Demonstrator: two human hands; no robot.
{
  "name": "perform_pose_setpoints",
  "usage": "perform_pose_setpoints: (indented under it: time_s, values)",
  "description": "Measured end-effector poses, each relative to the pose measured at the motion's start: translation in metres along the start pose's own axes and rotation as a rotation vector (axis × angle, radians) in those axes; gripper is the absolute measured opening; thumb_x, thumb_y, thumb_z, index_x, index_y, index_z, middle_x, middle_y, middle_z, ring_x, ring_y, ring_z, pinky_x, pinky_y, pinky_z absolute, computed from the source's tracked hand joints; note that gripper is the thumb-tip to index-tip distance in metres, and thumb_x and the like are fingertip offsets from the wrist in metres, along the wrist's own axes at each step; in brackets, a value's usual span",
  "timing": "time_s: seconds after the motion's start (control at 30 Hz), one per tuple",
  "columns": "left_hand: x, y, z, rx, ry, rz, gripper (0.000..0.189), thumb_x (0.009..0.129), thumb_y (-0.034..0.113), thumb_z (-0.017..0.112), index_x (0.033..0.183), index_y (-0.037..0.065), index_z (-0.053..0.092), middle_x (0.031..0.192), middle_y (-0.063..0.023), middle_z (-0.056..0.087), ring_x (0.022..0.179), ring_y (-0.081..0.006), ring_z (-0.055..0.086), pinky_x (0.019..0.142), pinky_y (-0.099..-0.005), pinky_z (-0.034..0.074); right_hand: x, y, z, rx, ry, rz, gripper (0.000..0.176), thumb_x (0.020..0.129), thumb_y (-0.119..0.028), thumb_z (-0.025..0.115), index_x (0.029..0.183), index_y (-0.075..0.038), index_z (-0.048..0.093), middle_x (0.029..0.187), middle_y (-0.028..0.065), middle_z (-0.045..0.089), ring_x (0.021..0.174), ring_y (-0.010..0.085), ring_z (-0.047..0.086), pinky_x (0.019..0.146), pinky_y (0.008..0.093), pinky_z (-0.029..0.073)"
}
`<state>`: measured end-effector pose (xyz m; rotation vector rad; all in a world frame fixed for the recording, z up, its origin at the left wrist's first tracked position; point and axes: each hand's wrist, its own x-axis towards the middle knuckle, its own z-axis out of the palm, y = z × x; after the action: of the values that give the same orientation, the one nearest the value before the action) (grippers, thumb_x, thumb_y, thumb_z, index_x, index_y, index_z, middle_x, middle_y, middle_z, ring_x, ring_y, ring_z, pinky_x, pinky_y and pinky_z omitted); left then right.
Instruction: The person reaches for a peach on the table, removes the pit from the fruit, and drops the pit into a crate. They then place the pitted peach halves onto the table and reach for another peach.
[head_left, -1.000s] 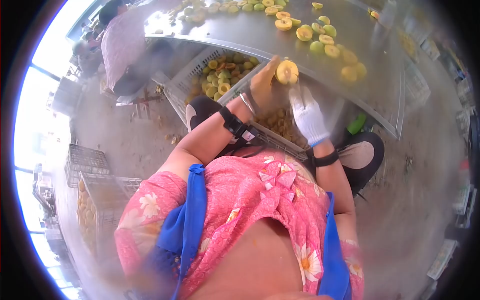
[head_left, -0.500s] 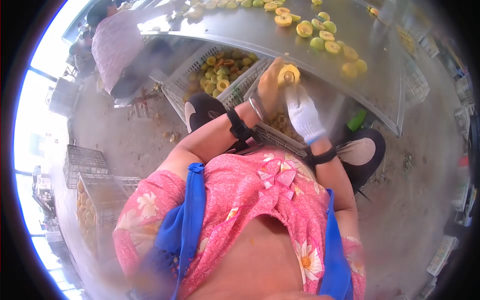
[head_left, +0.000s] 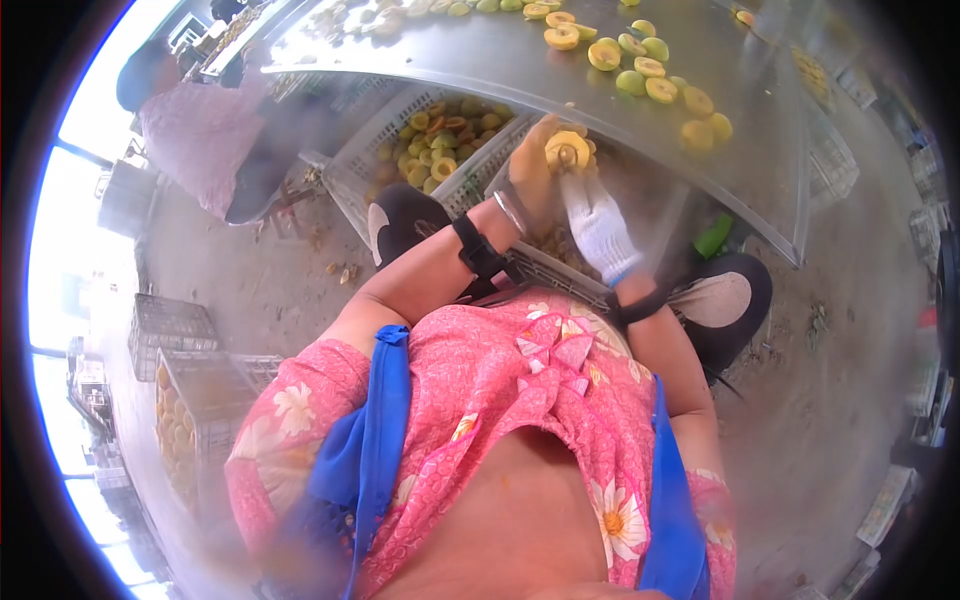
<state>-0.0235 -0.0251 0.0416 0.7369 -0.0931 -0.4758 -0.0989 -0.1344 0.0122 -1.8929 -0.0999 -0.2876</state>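
A halved yellow-fleshed fruit, like a peach or plum (head_left: 567, 150), is held cut face up by my bare left hand (head_left: 533, 170), fingers curled round its side. In a white glove, my right hand (head_left: 598, 225) has its fingers closed together at the fruit's near edge. A small ring-shaped outline shows at the middle of the cut face, right by the gloved fingertips; I cannot tell whether the right hand holds a tool. Below both hands stands a crate (head_left: 565, 272) with small pieces in its bottom, partly hidden by my arms.
A metal table (head_left: 480, 60) runs across the front, with several green and yellow fruit halves (head_left: 648, 68) on it. To the left of my hands a white crate (head_left: 345, 160) holds more halves. Another person (head_left: 195, 140) sits at far left. Stacked crates (head_left: 215, 385) stand behind at left.
Both hands and the fruit half have shifted slightly left and turned a little. The person at far left has leaned further left.
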Motion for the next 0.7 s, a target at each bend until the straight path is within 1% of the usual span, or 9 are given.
perform_pose_setpoints:
  time_s: [0.07, 0.17, 0.2, 0.27, 0.33, 0.37, 0.43, 0.57, 0.7]
  values:
    - [-0.001, 0.0, -0.002, -0.046, -0.005, -0.03, 0.054, 0.104, 0.045, 0.04, 0.12, -0.005, 0.055, 0.095, -0.0192, 0.067, 0.082, -0.0302, 0.066, 0.079, -0.0442, 0.057, -0.003, -0.002, 0.001, 0.214, 0.041, 0.008, 0.049, 0.102, -0.037, 0.053, 0.12, 0.008, 0.058, 0.108, 0.0261, 0.067, 0.101, 0.0397, 0.065, 0.086, 0.0407, 0.05]
    - [-0.005, 0.001, 0.003, -0.165, -0.043, -0.029, 0.054, 0.104, 0.046, 0.04, 0.125, -0.003, 0.053, 0.1, -0.0192, 0.066, 0.087, -0.0302, 0.066, 0.083, -0.0443, 0.056, 0.001, 0.006, 0.001, 0.214, 0.084, 0.108, 0.048, 0.103, -0.033, 0.054, 0.124, 0.01, 0.057, 0.109, 0.0207, 0.068, 0.101, 0.0282, 0.063, 0.089, 0.0352, 0.048]
    - [-0.005, 0.002, -0.002, -0.135, -0.148, -0.02, 0.051, 0.106, 0.043, 0.039, 0.127, -0.001, 0.053, 0.105, -0.0192, 0.066, 0.094, -0.0296, 0.066, 0.086, -0.0425, 0.056, 0.001, 0.002, 0.001, 0.138, 0.146, 0.1, 0.042, 0.103, -0.03, 0.055, 0.121, 0.008, 0.059, 0.104, 0.0154, 0.068, 0.096, 0.0208, 0.061, 0.085, 0.0329, 0.048]
    - [-0.002, -0.004, -0.01, 0.048, -0.161, 0.068, 0.049, 0.107, 0.04, 0.038, 0.13, -0.001, 0.051, 0.108, -0.0184, 0.066, 0.097, -0.0286, 0.066, 0.089, -0.0409, 0.055, 0.001, -0.009, -0.002, 0.361, 0.156, 0.26, 0.042, 0.103, -0.031, 0.055, 0.12, 0.007, 0.059, 0.101, 0.0114, 0.066, 0.094, 0.0171, 0.059, 0.085, 0.0317, 0.048]
    - [-0.002, -0.005, -0.01, 0.118, -0.235, 0.054, 0.047, 0.107, 0.038, 0.038, 0.133, 0.0, 0.05, 0.115, -0.0169, 0.065, 0.102, -0.0271, 0.065, 0.093, -0.0389, 0.053, 0.003, -0.01, -0.007, 0.338, 0.215, 0.231, 0.036, 0.103, -0.033, 0.056, 0.114, 0.0, 0.061, 0.088, 0.0018, 0.062, 0.078, 0.0098, 0.054, 0.07, 0.0278, 0.048]
    - [-0.003, -0.005, -0.01, 0.093, -0.297, -0.004, 0.047, 0.106, 0.037, 0.039, 0.135, 0.001, 0.049, 0.12, -0.0157, 0.063, 0.106, -0.0261, 0.064, 0.094, -0.0377, 0.052, 0.005, -0.012, -0.016, 0.403, 0.194, 0.378, 0.029, 0.103, -0.033, 0.056, 0.111, -0.006, 0.061, 0.078, -0.0026, 0.058, 0.065, 0.0056, 0.05, 0.054, 0.0247, 0.042]
    - [-0.01, 0.0, -0.004, 0.039, -0.418, -0.119, 0.046, 0.106, 0.035, 0.041, 0.139, 0.003, 0.047, 0.13, -0.0135, 0.061, 0.113, -0.0241, 0.062, 0.097, -0.0353, 0.05, 0.002, -0.03, -0.026, 0.548, 0.245, 0.348, 0.026, 0.103, -0.034, 0.055, 0.109, -0.01, 0.06, 0.072, -0.0061, 0.053, 0.055, 0.003, 0.045, 0.044, 0.0219, 0.033]
    - [-0.014, 0.005, -0.003, -0.037, -0.32, -0.213, 0.051, 0.098, 0.029, 0.055, 0.141, 0.004, 0.045, 0.129, -0.013, 0.062, 0.112, -0.0209, 0.063, 0.091, -0.0287, 0.051, 0.01, -0.011, -0.028, 0.494, 0.298, 0.215, 0.025, 0.104, -0.035, 0.053, 0.113, -0.012, 0.059, 0.071, -0.0047, 0.054, 0.05, 0.0047, 0.047, 0.042, 0.0216, 0.036]
    - [-0.011, 0.003, -0.014, 0.926, -0.304, 0.533, 0.056, 0.085, 0.009, 0.069, 0.137, 0.002, 0.049, 0.118, -0.0123, 0.067, 0.103, -0.0221, 0.066, 0.087, -0.0316, 0.053, 0.004, -0.016, -0.026, 0.489, 0.276, 0.214, 0.026, 0.104, -0.034, 0.053, 0.115, -0.012, 0.06, 0.072, -0.0057, 0.053, 0.055, 0.0033, 0.047, 0.046, 0.0204, 0.036]
